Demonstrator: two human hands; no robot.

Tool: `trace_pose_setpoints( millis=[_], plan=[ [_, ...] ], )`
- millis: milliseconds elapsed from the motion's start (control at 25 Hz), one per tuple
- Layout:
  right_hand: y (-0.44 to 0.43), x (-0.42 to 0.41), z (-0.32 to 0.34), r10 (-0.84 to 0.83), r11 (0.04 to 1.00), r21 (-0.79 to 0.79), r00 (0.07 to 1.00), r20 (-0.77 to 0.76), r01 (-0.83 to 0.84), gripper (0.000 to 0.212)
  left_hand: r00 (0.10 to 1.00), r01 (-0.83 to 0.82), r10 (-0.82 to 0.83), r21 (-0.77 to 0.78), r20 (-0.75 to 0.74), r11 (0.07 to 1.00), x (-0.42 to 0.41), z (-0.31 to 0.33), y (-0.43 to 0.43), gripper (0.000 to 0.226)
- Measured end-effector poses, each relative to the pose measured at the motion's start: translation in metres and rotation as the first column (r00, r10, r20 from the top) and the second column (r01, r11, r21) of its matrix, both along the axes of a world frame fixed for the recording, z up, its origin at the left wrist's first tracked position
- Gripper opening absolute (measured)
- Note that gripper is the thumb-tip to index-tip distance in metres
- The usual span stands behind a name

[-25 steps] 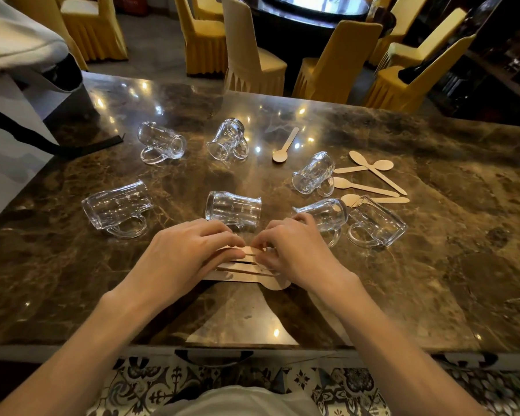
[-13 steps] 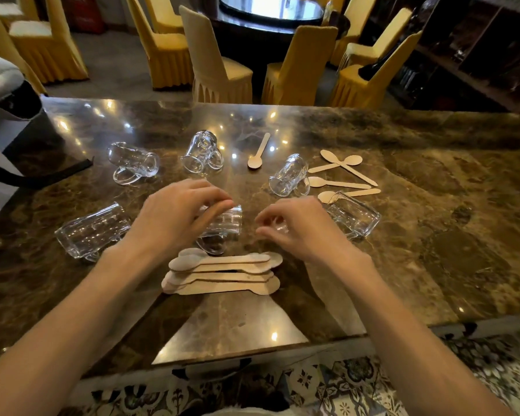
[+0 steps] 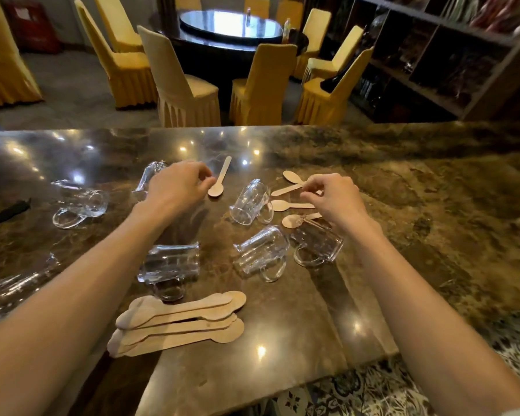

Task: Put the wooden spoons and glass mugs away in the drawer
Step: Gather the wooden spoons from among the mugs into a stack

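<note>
Glossy brown marble tabletop (image 3: 433, 235): seven clear glass mugs (image 3: 252, 202) on their sides, centre-left. Flat wooden spoons: stack (image 3: 177, 322) lower centre, five loose (image 3: 219, 178). Left hand (image 3: 177, 184), right hand (image 3: 332, 196): fingers pinched; cannot tell if holding.

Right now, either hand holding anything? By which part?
Left hand: nothing, fingers just short of the lone spoon. Right hand: over the spoon cluster; grip cannot be told.

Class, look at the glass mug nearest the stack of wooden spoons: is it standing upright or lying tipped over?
Tipped over. The glass mug lies on its side on the marble counter.
</note>
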State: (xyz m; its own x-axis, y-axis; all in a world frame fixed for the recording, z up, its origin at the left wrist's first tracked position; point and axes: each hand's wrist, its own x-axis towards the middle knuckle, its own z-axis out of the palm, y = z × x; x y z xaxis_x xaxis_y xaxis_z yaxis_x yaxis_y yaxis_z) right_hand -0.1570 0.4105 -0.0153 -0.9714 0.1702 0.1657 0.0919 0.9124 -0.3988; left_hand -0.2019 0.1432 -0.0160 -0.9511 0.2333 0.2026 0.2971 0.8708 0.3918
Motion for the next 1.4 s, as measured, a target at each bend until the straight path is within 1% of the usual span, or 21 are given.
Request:
trace_pose_setpoints(
  millis=[200,320,400,560,640,760,1000,1080,1160,1280,1400],
  plan=[
    [0.029,-0.036,-0.020,-0.060,0.998,0.010,0.997,0.057,0.060,0.023,0.995,-0.087,0.091,-0.103,0.030,0.991,-0.045,-0.010,0.024,0.032],
    [0.040,-0.057,-0.031,-0.100,0.995,0.011,0.993,0.055,0.100,0.026,0.992,-0.109,0.117,-0.172,0.042,0.979,-0.066,-0.019,0.038,0.036],
    [0.044,-0.066,-0.036,-0.121,0.992,0.042,0.991,0.050,0.119,0.027,0.986,-0.133,0.151,-0.218,0.066,0.967,-0.076,-0.024,0.044,0.041],
    [0.049,-0.076,-0.043,-0.132,0.988,0.096,0.986,0.099,0.123,0.027,0.964,-0.175,0.223,-0.283,0.145,0.943,-0.090,-0.033,0.044,0.050],
    [0.052,-0.079,-0.044,-0.129,0.988,0.105,0.982,0.136,0.115,0.026,0.965,-0.174,0.225,-0.309,0.137,0.935,-0.093,-0.038,0.045,0.050],
    [0.056,-0.083,-0.045,-0.109,0.989,0.119,0.978,0.180,0.088,0.025,0.970,-0.184,0.225,-0.319,0.097,0.930,-0.098,-0.039,0.050,0.046],
    [0.052,-0.083,-0.048,-0.110,0.987,0.132,0.982,0.156,0.089,0.019,0.979,-0.175,0.197,-0.300,0.044,0.938,-0.094,-0.042,0.056,0.029],
    [0.051,-0.083,-0.048,-0.106,0.988,0.128,0.981,0.162,0.085,0.019,0.982,-0.161,0.181,-0.261,0.055,0.952,-0.093,-0.042,0.055,0.023],
    [0.049,-0.081,-0.048,-0.102,0.990,0.116,0.981,0.163,0.083,0.018,0.982,-0.122,0.153,-0.243,0.114,0.962,-0.094,-0.041,0.051,0.022],
    [0.047,-0.077,-0.049,-0.090,0.992,0.102,0.987,0.135,0.077,0.016,0.977,-0.044,0.104,-0.302,0.186,0.952,-0.099,-0.038,0.047,0.025],
    [0.046,-0.073,-0.047,-0.087,0.993,0.092,0.991,0.105,0.078,0.017,0.985,-0.054,0.100,-0.300,0.142,0.953,-0.096,-0.038,0.043,0.022]
  ],
)
